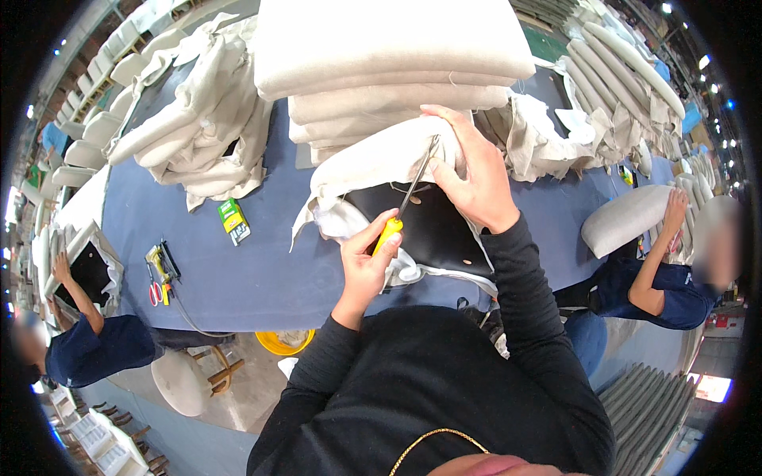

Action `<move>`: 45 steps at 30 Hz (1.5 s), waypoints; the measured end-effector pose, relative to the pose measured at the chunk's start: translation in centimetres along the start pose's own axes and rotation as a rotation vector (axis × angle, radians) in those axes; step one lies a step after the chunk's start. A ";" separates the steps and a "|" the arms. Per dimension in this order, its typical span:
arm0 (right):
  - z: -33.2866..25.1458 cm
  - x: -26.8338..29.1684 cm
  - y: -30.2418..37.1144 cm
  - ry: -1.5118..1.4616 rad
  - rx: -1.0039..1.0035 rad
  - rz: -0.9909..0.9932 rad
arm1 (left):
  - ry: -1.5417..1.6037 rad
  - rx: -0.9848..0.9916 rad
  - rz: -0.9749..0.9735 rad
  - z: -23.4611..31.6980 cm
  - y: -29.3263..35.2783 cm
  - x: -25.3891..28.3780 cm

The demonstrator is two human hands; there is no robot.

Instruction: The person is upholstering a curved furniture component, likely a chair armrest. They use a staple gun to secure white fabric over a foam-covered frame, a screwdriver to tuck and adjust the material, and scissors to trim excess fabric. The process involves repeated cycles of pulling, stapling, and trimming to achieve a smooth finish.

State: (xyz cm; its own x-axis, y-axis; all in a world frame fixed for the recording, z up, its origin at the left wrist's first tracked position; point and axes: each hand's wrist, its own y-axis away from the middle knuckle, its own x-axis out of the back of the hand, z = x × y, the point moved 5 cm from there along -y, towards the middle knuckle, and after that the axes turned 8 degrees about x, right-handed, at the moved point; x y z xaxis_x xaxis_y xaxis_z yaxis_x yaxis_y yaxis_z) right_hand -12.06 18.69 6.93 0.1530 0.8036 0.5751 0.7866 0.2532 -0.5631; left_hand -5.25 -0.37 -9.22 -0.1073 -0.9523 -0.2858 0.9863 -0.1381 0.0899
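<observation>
Upholstered cushion (361,163) — corner-tucking, seemingly; left hand (367,260) grips yellow-handled tool (388,236); right hand (480,178) clasps corner — next move calls for steady tension.

Pale chairs (103,128) stand left beyond a blue counter (274,274); lights (704,61) shine upper right; the floor (240,403) is grey.

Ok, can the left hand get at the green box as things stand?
Probably not while the left hand grips the yellow-handled tool; otherwise, nothing bulky seems to block its way to the green box.
</observation>
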 end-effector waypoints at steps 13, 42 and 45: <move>0.4 0.6 0.0 0.009 0.080 0.033 | 0.027 -0.033 -0.077 -0.2 -0.2 -1.0; 0.2 0.3 0.6 -0.124 0.064 0.077 | -0.550 -0.395 0.151 4.8 1.7 0.3; 0.2 0.2 0.8 -0.133 0.059 0.079 | -0.601 -0.413 0.163 5.5 2.4 0.5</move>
State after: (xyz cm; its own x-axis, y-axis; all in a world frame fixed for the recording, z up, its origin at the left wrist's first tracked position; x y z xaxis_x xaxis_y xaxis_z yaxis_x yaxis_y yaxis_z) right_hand -11.48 19.17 6.52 0.1288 0.8856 0.4462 0.7382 0.2148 -0.6394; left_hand -3.63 -2.70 -3.91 0.1112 -0.9530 0.2819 0.9496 0.0183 -0.3129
